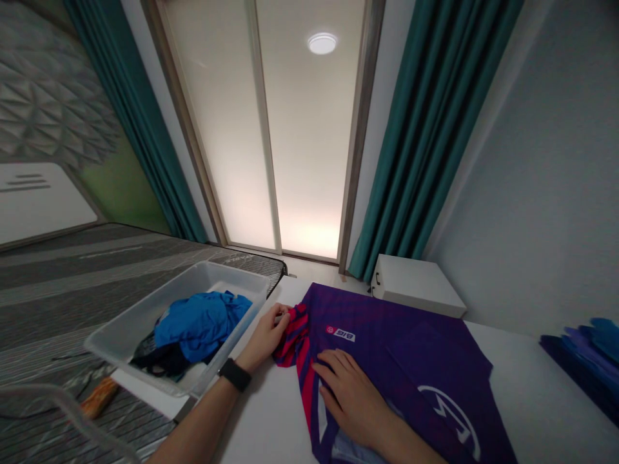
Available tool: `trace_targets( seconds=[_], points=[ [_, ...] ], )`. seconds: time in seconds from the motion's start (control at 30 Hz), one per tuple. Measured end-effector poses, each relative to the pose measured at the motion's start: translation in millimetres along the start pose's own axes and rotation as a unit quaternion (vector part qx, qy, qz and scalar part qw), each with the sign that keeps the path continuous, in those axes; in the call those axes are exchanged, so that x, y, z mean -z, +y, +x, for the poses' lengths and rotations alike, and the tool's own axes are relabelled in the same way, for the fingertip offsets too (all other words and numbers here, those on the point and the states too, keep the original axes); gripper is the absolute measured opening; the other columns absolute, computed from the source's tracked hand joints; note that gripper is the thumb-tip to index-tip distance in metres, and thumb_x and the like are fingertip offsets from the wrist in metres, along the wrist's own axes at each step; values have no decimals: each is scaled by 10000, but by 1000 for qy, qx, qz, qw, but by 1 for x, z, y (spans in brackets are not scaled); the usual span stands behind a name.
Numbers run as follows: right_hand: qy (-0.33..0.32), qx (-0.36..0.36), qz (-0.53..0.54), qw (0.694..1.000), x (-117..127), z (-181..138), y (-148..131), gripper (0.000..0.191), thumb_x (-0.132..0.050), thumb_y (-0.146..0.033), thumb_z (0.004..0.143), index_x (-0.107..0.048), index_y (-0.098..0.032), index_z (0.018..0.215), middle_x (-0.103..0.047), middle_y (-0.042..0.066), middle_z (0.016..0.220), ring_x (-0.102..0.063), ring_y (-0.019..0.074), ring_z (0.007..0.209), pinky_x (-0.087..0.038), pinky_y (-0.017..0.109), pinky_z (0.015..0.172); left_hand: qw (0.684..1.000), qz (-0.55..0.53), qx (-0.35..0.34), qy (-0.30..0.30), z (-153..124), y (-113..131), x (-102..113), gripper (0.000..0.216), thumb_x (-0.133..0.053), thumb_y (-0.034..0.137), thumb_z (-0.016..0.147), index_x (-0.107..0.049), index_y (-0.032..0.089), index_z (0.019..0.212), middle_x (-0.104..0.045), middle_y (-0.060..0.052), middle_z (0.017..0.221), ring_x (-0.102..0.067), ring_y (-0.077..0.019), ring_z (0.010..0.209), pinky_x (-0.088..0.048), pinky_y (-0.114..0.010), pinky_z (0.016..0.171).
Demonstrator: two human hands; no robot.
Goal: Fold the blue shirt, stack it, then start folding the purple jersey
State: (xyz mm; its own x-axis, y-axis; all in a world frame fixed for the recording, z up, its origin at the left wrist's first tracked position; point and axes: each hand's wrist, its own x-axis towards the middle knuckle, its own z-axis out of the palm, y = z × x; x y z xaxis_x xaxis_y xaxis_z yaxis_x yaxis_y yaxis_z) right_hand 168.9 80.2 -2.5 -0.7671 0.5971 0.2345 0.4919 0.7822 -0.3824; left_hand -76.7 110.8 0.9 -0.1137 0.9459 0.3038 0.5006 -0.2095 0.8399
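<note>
A purple sports jersey [387, 348] with red-striped sleeves and white prints lies spread on the white table [261, 412]. At its left edge, my left hand [268, 332] has its fingers closed on the bunched red-and-purple sleeve; a dark watch [235, 374] is on that wrist. My right hand [351, 393] rests flat on the jersey, fingers stretched out, below the small printed badge. Under my right wrist, a lighter bluish part of the garment shows.
Left of the table, a translucent plastic bin [236, 274] holds crumpled blue and dark clothes [203, 322]. Folded dark and blue garments [587, 361] are stacked at the far right. A white cabinet [416, 280] stands beyond the table, near teal curtains [425, 142] and sliding doors.
</note>
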Motion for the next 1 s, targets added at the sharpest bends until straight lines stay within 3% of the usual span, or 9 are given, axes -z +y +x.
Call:
trace_targets(
  seconds=[0.07, 0.23, 0.37, 0.43, 0.53, 0.73, 0.87, 1.0],
  points=[
    [5, 2, 1, 1000, 0, 0, 0, 372, -468, -198, 925, -550, -242, 1285, -567, 69, 1300, -480, 222, 1241, -342, 447, 1124, 1000, 19, 6, -11, -1, 3, 1, 223, -462, 386, 903, -513, 200, 791, -623, -32, 807, -591, -186, 757, -490, -314, 729],
    [8, 5, 12, 1000, 3, 1, -2, 380, -468, -181, 913, -558, -242, 1278, -573, 71, 1283, -483, 234, 1226, -358, 451, 1107, 991, 106, -81, -31, 1, 3, 3, 324, -493, 355, 887, -482, 201, 602, -647, -88, 989, -588, -223, 957, -450, -354, 891],
    [7, 3, 17, 1000, 4, 0, -2, 378, -463, -179, 913, -561, -236, 1273, -571, 77, 1284, -480, 238, 1228, -355, 456, 1107, 991, 118, -49, -40, 0, 4, 6, 387, -493, 409, 906, -453, 206, 579, -562, -13, 639, -536, -172, 663, -448, -307, 715],
    [7, 2, 17, 1000, 4, 1, -1, 378, -464, -178, 912, -558, -234, 1273, -568, 76, 1287, -477, 235, 1231, -351, 455, 1110, 995, 83, -23, -43, -1, 7, 7, 365, -503, 444, 904, -475, 200, 634, -511, 17, 599, -495, -148, 602, -422, -274, 637],
    [4, 1, 14, 1000, 3, 1, -1, 380, -460, -183, 917, -553, -235, 1281, -564, 72, 1294, -473, 234, 1235, -343, 457, 1114, 999, -27, 7, -36, -2, 13, 11, 254, -582, 435, 859, -545, 184, 848, -539, 28, 704, -516, -127, 637, -418, -237, 608],
    [-1, -5, 25, 1000, 2, 0, 0, 381, -457, -190, 920, -551, -242, 1285, -561, 68, 1302, -468, 238, 1244, -326, 459, 1123, 972, -216, 89, 3, -5, 21, 17, 405, -694, 421, 781, -537, 207, 1087, -606, -11, 962, -590, -121, 726, -468, -226, 620],
    [11, -23, 83, 996, 1, 2, -1, 363, -474, -169, 897, -561, -231, 1243, -578, 66, 1271, -488, 224, 1218, -343, 432, 1108, 925, -344, 120, -107, -10, 28, 18, 462, -636, 425, 844, -515, 234, 1246, -625, -101, 1185, -644, -210, 961, -507, -299, 732],
    [85, -113, 155, 978, 3, 5, -1, 269, -408, -136, 901, -557, -190, 1119, -626, 83, 1113, -567, 200, 1070, -456, 372, 969, 855, -444, 105, -246, -14, 38, 12, 528, -493, 498, 916, -426, 242, 1373, -507, -157, 1410, -474, -311, 1299, -446, -459, 964]
  ],
)
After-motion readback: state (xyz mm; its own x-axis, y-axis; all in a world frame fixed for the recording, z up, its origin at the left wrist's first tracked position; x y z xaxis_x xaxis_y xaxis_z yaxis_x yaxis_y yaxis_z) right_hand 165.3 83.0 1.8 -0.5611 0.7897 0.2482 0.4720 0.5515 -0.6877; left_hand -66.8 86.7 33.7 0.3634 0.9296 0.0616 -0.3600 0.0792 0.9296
